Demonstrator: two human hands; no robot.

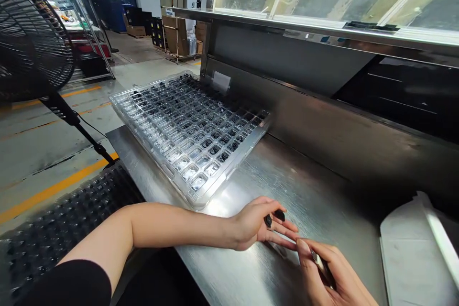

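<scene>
A steel bench (pixel 322 191) carries a clear tray (pixel 190 134) of small dark parts, set at its far left. Nearer, the left hand (pixel 256 224) rests on the bench, fingers curled around two black parts (pixel 274 217). Touching its fingertips, the right hand (pixel 332 275) pinches slim tweezers (pixel 319 260).

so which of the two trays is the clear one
The tray on the steel table, above the left hand, is clear plastic. The other tray, lower left off the table's edge, is black.
</scene>
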